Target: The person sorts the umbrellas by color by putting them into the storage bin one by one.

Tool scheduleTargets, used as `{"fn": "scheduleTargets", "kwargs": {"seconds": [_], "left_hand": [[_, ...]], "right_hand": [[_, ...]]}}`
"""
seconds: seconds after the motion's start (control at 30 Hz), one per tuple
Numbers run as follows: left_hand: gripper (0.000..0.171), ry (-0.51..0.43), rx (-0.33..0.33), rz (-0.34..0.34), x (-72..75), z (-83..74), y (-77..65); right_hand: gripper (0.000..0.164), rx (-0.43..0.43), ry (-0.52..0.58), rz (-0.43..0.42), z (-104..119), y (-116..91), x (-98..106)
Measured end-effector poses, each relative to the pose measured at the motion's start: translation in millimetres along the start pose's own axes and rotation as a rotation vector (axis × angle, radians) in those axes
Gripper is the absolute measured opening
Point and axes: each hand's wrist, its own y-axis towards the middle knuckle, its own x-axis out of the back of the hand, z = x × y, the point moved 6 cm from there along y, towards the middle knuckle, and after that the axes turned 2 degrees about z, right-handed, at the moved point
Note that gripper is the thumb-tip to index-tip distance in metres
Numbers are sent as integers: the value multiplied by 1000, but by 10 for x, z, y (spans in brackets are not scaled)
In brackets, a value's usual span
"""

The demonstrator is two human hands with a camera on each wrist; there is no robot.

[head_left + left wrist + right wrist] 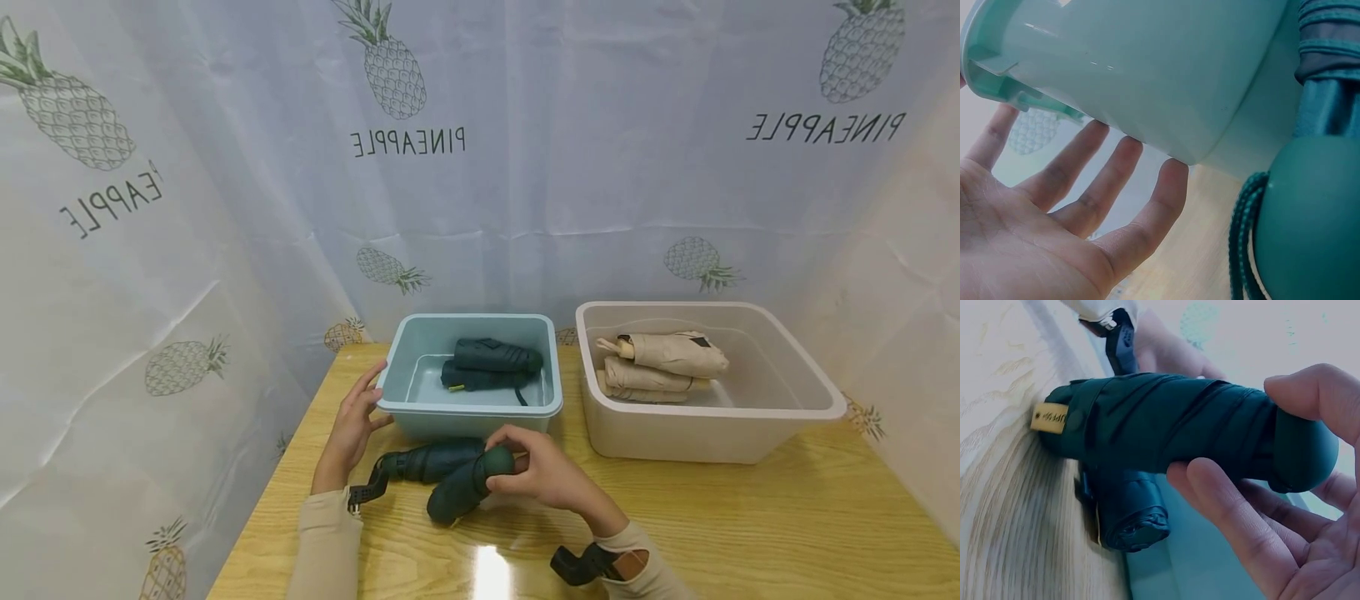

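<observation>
My right hand (543,472) grips a dark green folded umbrella (467,490) near its rounded handle, thumb on one side and fingers on the other. In the right wrist view the umbrella's far end, with a small tan tag (1049,418), points toward the table. Another dark folded umbrella (431,461) lies behind it, in front of the light blue bin (472,410). My left hand (351,429) is at that bin's left side, and the left wrist view shows its spread fingers (1124,164) against the outer wall. Inside the blue bin are two dark folded umbrellas (497,356).
To the right stands a larger beige bin (675,433) with several beige folded umbrellas (678,353) piled at its left side. Both bins stand on a wooden table (705,517). A pineapple-print curtain (540,183) hangs behind and along the sides.
</observation>
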Motion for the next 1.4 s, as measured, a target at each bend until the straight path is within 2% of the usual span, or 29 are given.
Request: {"fn": "scheduleTargets", "kwargs": {"seconds": [0.37,0.8,0.93,1.1,1.4], "left_hand": [[52,11,-12,6,7,1,-2],[53,1,-9,8,25,13,27],[53,4,-6,9,29,12,35],[53,0,-10,9,29,3,36],[53,-9,-14,15,34,4,36]], "right_hand": [[35,-2,83,-30,42,-24,69],[39,58,328,-34,175,-52,137],[34,52,405,-35,208,-62,160],[29,68,469,-50,233,-63,188],[32,125,582,-35,260,-71,232]]}}
